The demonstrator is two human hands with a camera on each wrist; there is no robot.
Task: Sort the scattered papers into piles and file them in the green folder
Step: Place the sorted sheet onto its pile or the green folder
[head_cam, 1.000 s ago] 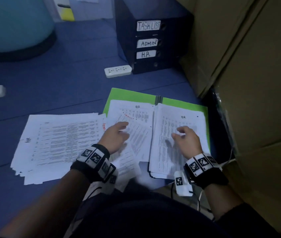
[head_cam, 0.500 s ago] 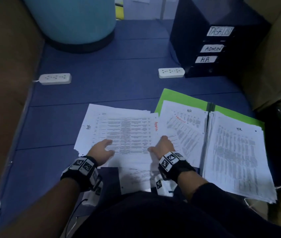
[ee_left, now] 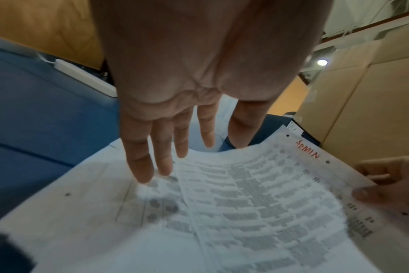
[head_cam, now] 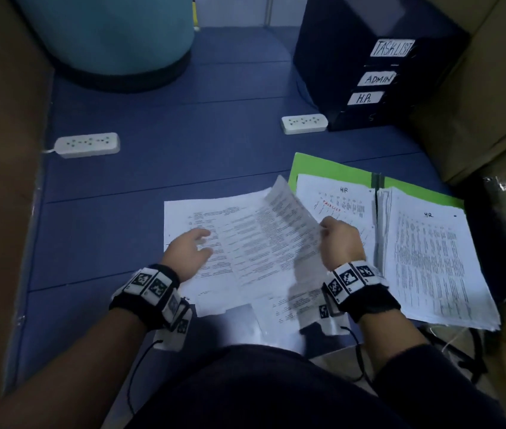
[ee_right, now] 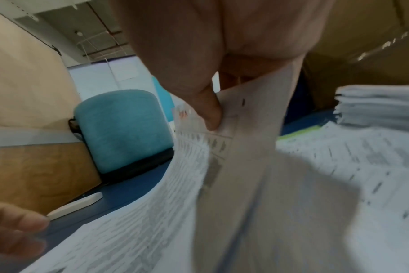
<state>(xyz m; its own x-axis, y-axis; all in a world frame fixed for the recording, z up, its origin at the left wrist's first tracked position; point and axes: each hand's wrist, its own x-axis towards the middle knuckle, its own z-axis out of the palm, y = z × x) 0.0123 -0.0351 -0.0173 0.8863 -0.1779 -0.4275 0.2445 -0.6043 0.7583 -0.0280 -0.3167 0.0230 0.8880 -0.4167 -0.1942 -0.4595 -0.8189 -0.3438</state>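
The green folder (head_cam: 332,170) lies open on the blue floor, with an HR sheet (head_cam: 338,202) on its left half and a thick HR stack (head_cam: 437,261) on its right half. To its left lies a loose pile of printed papers (head_cam: 190,215). My right hand (head_cam: 326,230) pinches the right edge of the top sheet (head_cam: 279,230) and lifts it; that sheet (ee_left: 257,194) is marked ADMIN in red, and my thumb (ee_right: 210,112) presses on it. My left hand (head_cam: 196,246) hovers open over the pile's left part, fingers (ee_left: 149,157) straight above the paper.
A dark drawer cabinet (head_cam: 369,57) labelled TASKLIST, ADMIN and H.R. stands at the back right. Two white power strips (head_cam: 88,145) (head_cam: 304,123) lie on the floor. A teal stool (head_cam: 115,38) stands at the back; cardboard boxes (head_cam: 499,97) line the right and a brown panel the left.
Both hands moved left from the folder's stacks to the loose pile. My right hand has pinched the top sheet's right edge and raised it; my left hand has come off the paper.
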